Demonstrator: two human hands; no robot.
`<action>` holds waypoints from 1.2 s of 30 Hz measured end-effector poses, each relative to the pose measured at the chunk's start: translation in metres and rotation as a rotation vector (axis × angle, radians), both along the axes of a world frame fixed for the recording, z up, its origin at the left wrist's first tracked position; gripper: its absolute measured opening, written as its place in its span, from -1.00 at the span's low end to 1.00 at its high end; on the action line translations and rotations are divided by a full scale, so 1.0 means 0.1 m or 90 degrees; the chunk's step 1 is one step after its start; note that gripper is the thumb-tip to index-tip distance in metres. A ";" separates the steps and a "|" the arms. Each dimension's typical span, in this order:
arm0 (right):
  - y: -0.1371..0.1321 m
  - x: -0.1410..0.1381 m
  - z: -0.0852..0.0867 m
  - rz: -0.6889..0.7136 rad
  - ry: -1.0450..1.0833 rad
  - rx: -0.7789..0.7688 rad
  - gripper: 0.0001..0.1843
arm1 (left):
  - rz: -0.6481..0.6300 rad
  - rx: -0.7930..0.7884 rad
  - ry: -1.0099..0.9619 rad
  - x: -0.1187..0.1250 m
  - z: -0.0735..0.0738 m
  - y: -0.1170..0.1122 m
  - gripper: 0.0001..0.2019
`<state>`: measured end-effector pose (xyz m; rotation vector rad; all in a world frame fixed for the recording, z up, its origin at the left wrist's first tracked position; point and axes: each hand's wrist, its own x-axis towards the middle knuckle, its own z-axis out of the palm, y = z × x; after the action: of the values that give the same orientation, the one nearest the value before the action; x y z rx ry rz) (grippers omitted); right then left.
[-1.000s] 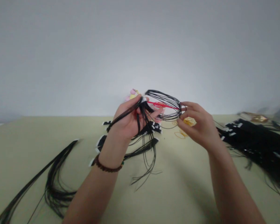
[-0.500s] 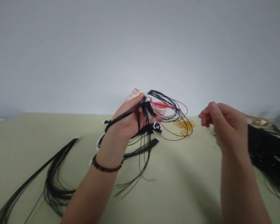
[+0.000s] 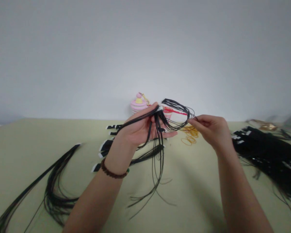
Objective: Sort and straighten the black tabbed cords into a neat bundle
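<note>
A bundle of thin black wires point(image 3: 161, 155) with a white end piece point(image 3: 160, 108) is gripped between the thumb and fingers of my left hand point(image 3: 137, 131), held above the table. Some strands hang down with loose ends; others loop out to the right as a coil. At the right side of that coil, my right hand point(image 3: 212, 129) is closed in a pinch on a thin strand. Behind my left hand and wrist lie more black wire bundles point(image 3: 147, 156) with white ends, partly hidden by my arm.
Yellow rubber bands point(image 3: 190, 137) lie behind the coil. A pink-and-white container point(image 3: 138, 105) and a red stick-like piece point(image 3: 176, 112) are near the wall. A large black wire pile point(image 3: 269, 147) lies right; a long black bundle point(image 3: 55, 181) lies left on the table point(image 3: 26, 139).
My right hand has come left to the coil and now pinches a strand at its edge. My left hand and the bundle have shifted slightly right and down.
</note>
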<state>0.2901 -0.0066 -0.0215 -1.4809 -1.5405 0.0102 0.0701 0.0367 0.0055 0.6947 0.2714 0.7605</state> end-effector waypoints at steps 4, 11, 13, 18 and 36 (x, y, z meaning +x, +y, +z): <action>0.08 0.04 -0.02 -0.085 -0.014 0.016 -0.59 | 0.118 -0.029 -0.072 0.10 -0.02 -0.02 -0.74; -0.08 -0.16 0.05 -0.077 -0.002 0.103 -0.55 | 0.274 -0.027 -0.096 0.18 -0.06 0.03 -0.82; -0.17 -0.33 0.07 0.050 0.047 0.074 -0.57 | 0.278 -0.013 -0.082 0.20 -0.08 0.02 -0.85; -0.22 -0.69 -0.04 0.210 -0.051 0.073 -0.72 | 0.265 0.114 -0.023 0.30 -0.12 -0.06 -0.85; -0.16 -0.65 -0.07 0.347 0.254 0.034 -0.90 | 0.458 0.497 0.182 0.33 -0.19 -0.22 -0.78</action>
<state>0.2253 -0.0222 -0.0289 -0.9073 -1.5442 0.5465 0.1032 0.0146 -0.0137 1.4876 0.5052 1.4862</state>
